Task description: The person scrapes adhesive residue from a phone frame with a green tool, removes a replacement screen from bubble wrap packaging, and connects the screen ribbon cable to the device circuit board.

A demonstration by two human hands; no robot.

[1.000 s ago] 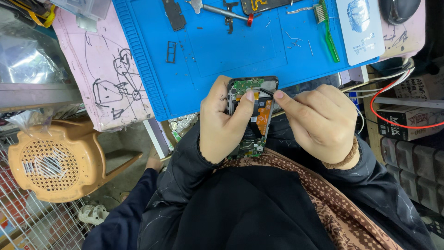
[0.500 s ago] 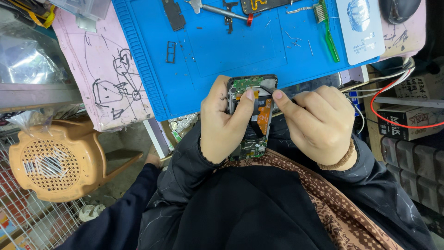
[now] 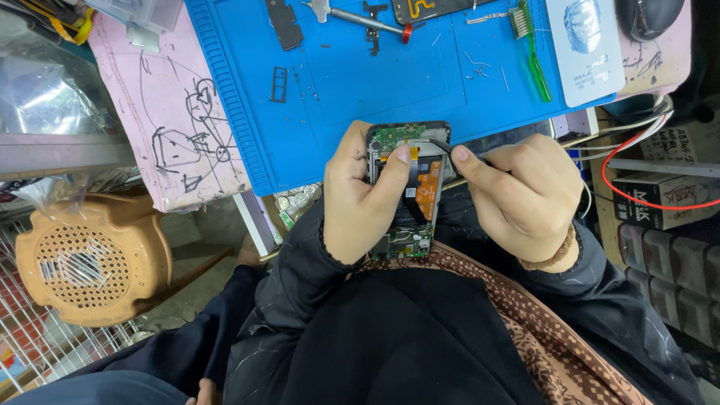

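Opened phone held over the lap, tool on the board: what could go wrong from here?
1. The right hand presses a thin dark tool near the orange flex cable; a slip might tear it.
2. The left hand grips the opened phone off the blue mat, above the lap; it could drop.
3. Any part that comes loose would likely fall to the floor, not the mat.

sleeves: black, long | scarf: brown, spotted | right wrist: brown band [image 3: 551, 259]

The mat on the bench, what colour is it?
Blue; the mat shows plainly in the head view.
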